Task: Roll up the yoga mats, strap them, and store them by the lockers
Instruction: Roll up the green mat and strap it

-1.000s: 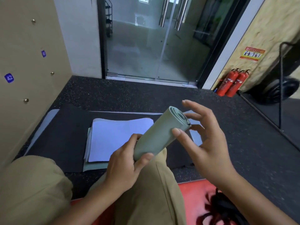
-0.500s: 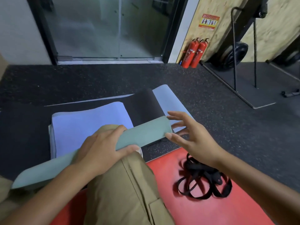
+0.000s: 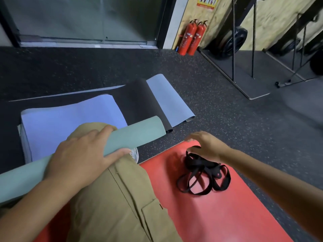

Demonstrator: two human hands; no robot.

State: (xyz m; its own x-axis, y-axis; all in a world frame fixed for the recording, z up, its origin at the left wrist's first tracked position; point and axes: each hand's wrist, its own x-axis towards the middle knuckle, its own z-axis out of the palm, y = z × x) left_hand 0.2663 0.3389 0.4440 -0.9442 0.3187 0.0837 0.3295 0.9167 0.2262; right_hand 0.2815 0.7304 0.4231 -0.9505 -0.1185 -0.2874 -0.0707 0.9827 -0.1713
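The left hand (image 3: 76, 159) grips the soft, springy rolled green mat (image 3: 134, 135) mid-length, while the right hand (image 3: 208, 145), fingers loosely spread, hovers over limp black straps (image 3: 202, 173).

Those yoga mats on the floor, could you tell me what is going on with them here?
A person sits on a red mat. Their left hand grips a rolled green mat across their lap, while the right hand reaches down over a tangle of black straps. The roll is not yet strapped. A folded lilac mat and a black mat lie on the floor.
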